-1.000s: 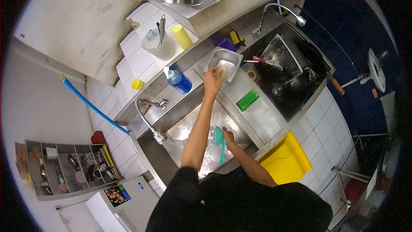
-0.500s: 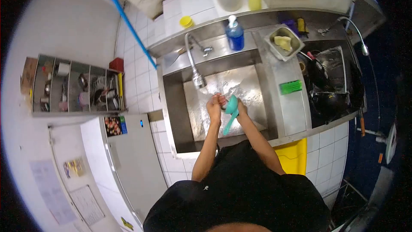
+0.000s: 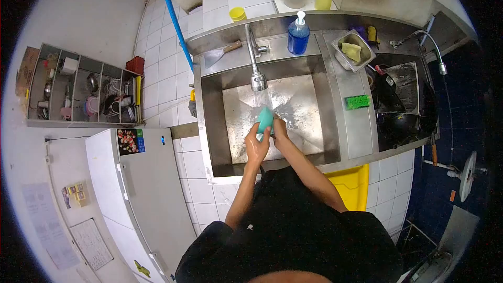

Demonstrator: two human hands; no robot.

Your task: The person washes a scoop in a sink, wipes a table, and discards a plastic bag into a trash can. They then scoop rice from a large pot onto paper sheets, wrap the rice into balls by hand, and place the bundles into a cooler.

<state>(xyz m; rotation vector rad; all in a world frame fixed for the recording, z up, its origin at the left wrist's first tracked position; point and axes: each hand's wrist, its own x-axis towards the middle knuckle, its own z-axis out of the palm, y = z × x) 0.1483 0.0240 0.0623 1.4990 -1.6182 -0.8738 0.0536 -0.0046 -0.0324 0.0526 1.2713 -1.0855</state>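
Note:
Over the sink [image 3: 230, 172], water runs from the faucet [image 3: 257, 79] onto a turquoise ladle [image 3: 265, 119]. My left hand [image 3: 257, 145] has its fingers and thumb wrapped round the ladle's bowl from the left and below. Against the ladle's right side, my right hand [image 3: 280, 130] is closed with its fingers curled. The ladle's handle is hidden by the hands. Both hands are wet and sit just below the stream.
Behind the sink are a broad-bladed scraper [image 3: 222, 55] and a blue soap bottle [image 3: 298, 35]. To the right lie a green sponge [image 3: 357, 102] and a metal container [image 3: 353, 51] with a yellowish piece inside. Dark pans [image 3: 401, 126] fill the right basin.
The ladle has turned, so its handle no longer shows, and it has moved left under the faucet. My left hand now grips its bowl. The camera view has shifted slightly.

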